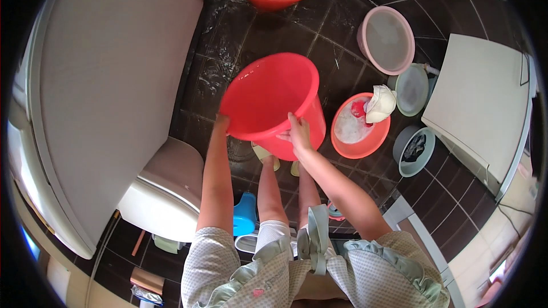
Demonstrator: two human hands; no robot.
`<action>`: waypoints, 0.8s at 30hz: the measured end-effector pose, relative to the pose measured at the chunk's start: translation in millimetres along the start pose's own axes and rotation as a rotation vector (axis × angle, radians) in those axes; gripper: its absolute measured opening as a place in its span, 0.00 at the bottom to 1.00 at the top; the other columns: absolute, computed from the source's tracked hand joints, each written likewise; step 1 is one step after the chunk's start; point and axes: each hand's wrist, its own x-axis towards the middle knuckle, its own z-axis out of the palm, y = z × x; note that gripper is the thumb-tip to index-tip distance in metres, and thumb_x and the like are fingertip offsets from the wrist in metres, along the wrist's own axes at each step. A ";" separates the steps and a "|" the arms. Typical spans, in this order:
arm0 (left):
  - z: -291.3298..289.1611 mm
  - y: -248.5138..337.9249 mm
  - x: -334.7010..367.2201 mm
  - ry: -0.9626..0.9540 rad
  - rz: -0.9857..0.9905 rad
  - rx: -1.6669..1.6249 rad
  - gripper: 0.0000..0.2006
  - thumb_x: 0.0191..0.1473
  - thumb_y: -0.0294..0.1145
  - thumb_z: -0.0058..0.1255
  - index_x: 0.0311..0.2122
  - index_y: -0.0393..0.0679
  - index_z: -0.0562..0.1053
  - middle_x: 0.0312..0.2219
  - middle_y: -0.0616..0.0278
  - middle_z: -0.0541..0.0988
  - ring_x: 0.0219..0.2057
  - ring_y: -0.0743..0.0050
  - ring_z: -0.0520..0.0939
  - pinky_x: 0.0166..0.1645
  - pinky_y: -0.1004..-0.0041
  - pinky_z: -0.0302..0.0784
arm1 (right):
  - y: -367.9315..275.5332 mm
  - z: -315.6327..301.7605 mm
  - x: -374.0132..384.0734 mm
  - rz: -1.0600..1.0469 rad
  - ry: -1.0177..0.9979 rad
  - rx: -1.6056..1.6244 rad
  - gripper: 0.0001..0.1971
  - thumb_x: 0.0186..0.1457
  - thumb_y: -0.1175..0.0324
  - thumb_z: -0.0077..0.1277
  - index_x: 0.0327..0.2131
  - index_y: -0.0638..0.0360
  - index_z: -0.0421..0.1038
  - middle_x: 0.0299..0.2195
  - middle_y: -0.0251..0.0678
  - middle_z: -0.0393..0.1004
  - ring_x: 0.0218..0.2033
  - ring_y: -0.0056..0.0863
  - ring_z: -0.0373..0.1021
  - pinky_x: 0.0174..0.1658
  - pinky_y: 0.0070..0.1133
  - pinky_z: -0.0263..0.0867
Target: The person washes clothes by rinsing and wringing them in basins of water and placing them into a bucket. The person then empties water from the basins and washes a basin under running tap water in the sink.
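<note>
A large red bucket (271, 94) is tilted in front of me, its open mouth turned away to the far left. I see nothing inside it. My left hand (222, 122) grips the left part of its rim, with most of the fingers hidden. On the near right side of the rim, my right hand (297, 135) is closed, the thumb over the edge. Right of the bucket is an orange basin (359, 151) with white suds and a red cloth (358, 108). A cream-white cloth item (381, 104) hangs at that basin's upper right edge.
An orange-red tub (274, 3) with clothes stands at the far side. Along the right are a pink basin (411, 60) of cloudy water, a pale green basin (412, 90) and a grey basin (405, 166) with dark cloth. A blue stool (244, 215) is near my legs. The dark tiled floor (337, 63) looks wet.
</note>
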 end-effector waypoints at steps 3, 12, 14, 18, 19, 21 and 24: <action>0.0 -15.9 -0.4 -0.006 0.020 -0.010 0.21 0.48 0.42 0.37 0.49 0.52 0.58 0.38 0.50 0.70 0.35 0.55 0.74 0.28 0.59 0.74 | 5.9 15.5 -24.0 -0.070 -0.015 -0.038 0.16 0.50 0.60 0.44 0.31 0.65 0.56 0.21 0.36 0.59 0.17 0.25 0.64 0.22 0.24 0.71; 56.7 -76.4 -42.9 -0.166 0.071 -0.155 0.19 0.49 0.40 0.36 0.48 0.48 0.60 0.37 0.53 0.71 0.35 0.59 0.75 0.29 0.60 0.73 | 15.3 44.1 -53.4 -0.303 -0.142 -0.641 0.12 0.51 0.65 0.44 0.26 0.66 0.59 0.16 0.36 0.63 0.14 0.23 0.66 0.17 0.18 0.67; 81.7 -80.4 -58.3 -0.209 0.080 -0.189 0.19 0.49 0.40 0.36 0.47 0.47 0.61 0.37 0.54 0.71 0.35 0.60 0.75 0.29 0.61 0.73 | 12.3 34.0 -51.4 -0.377 -0.157 -0.805 0.12 0.51 0.65 0.44 0.26 0.68 0.60 0.16 0.37 0.65 0.14 0.22 0.66 0.17 0.18 0.66; 115.2 -77.5 -81.6 -0.272 0.106 -0.250 0.19 0.50 0.39 0.36 0.47 0.45 0.62 0.37 0.56 0.72 0.35 0.62 0.75 0.30 0.61 0.73 | -0.1 17.4 -50.5 -0.448 -0.143 -0.969 0.13 0.51 0.65 0.45 0.25 0.68 0.60 0.12 0.37 0.65 0.13 0.23 0.67 0.15 0.18 0.62; 117.0 -76.8 -84.4 -0.279 0.109 -0.262 0.18 0.50 0.39 0.36 0.46 0.44 0.62 0.37 0.56 0.72 0.35 0.63 0.75 0.30 0.61 0.73 | -3.3 19.8 -53.4 -0.467 -0.140 -1.005 0.14 0.51 0.64 0.45 0.24 0.68 0.61 0.11 0.37 0.65 0.13 0.24 0.67 0.15 0.18 0.62; 124.1 -75.6 -93.2 -0.292 0.115 -0.291 0.18 0.50 0.38 0.35 0.46 0.44 0.62 0.37 0.57 0.72 0.35 0.64 0.75 0.30 0.61 0.73 | -9.5 23.0 -60.9 -0.471 -0.143 -1.045 0.14 0.50 0.64 0.45 0.23 0.67 0.61 0.11 0.38 0.65 0.14 0.27 0.67 0.16 0.21 0.62; 139.2 -71.9 -107.5 -0.326 0.129 -0.336 0.18 0.50 0.38 0.35 0.46 0.42 0.63 0.37 0.58 0.73 0.35 0.65 0.75 0.30 0.62 0.73 | -16.0 28.0 -67.9 -0.607 -0.133 -1.224 0.14 0.49 0.63 0.46 0.22 0.66 0.61 0.11 0.41 0.65 0.15 0.35 0.67 0.18 0.25 0.62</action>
